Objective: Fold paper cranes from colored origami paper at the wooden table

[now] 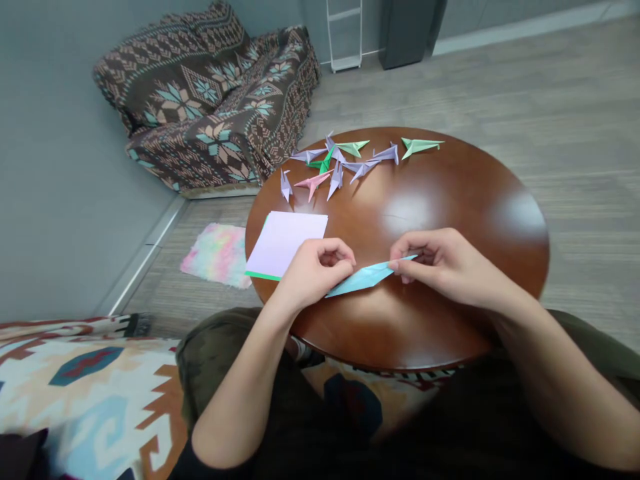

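This looks like a home, most likely a living room. A sofa [225, 192] at the far left wears a snowflake-patterned throw [177, 100], and a fluffy pastel mat [215, 257] lies left of the round, polished table [460, 220]. Another patterned cloth [90, 407] spreads at the near left. Plank-look flooring [590, 180] meets plain grey walls [50, 167] with pale skirting [150, 248].

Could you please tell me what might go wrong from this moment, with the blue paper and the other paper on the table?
The right hand pinches the blue paper near its narrow right end, so too hard a squeeze might crease that tip. The left hand overlaps a corner of the paper stack in this view; a careless sideways move could perhaps push sheets out of line.
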